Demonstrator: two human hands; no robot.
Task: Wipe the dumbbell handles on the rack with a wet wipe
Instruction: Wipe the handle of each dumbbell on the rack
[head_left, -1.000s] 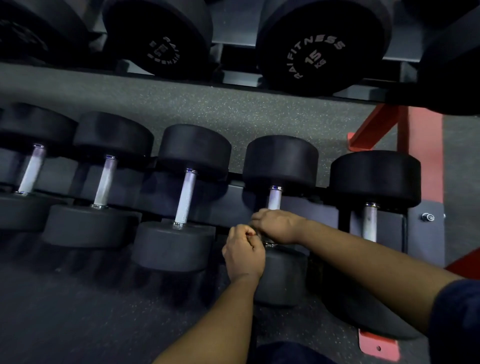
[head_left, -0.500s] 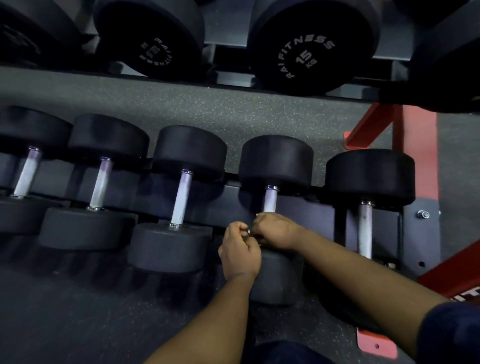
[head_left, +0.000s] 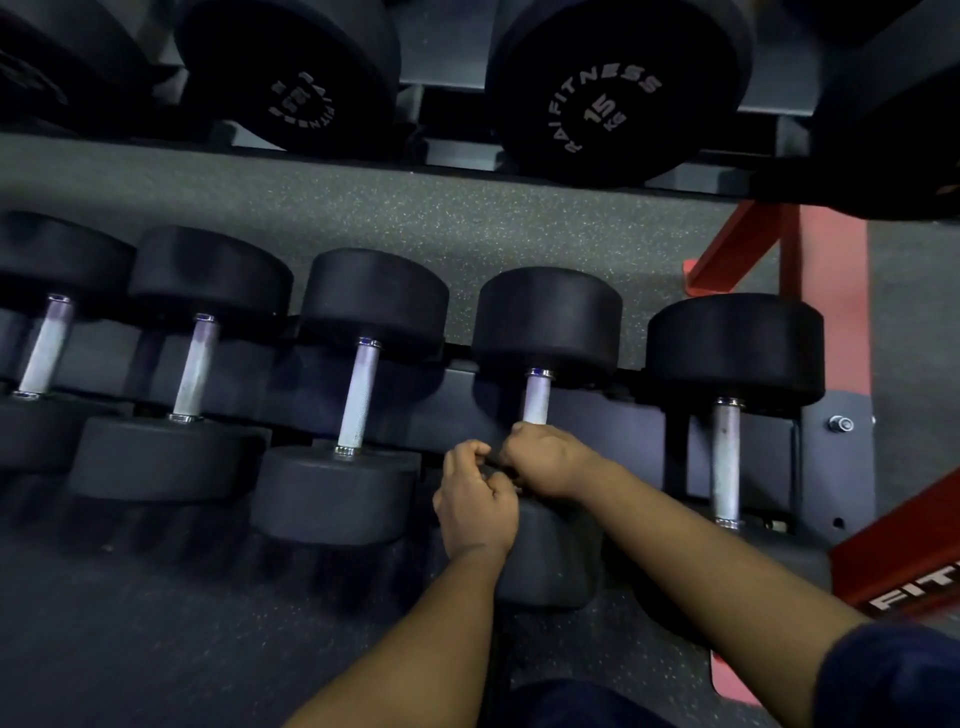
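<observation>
Our right hand (head_left: 545, 460) grips the near end of the 4th dumbbell's handle (head_left: 537, 397), whose long axis runs away from us up the rack (head_left: 639, 434). Our left hand (head_left: 475, 499) curls just beside it; whether it pinches a wipe, we cannot tell.

On my feed the round rubber dumbbell heads (head_left: 374, 301) of the lower row read plain matt black. Their knurled metal handles (head_left: 358, 395) come through pale silver with a fine cross-hatch and a faint violet cast near the collars. The fourth handle (head_left: 536, 397) looks whitest, the far-right handle (head_left: 726, 457) a duller grey. The big black dumbbell head on the upper shelf (head_left: 618, 83) carries white lettering: RAI FITNESS 15 KG. I see dark grey rubber floor (head_left: 467, 228) flecked with pale specks, a red steel rack frame (head_left: 831, 286) with white letters low on the right, and a navy sleeve (head_left: 893, 675).
</observation>
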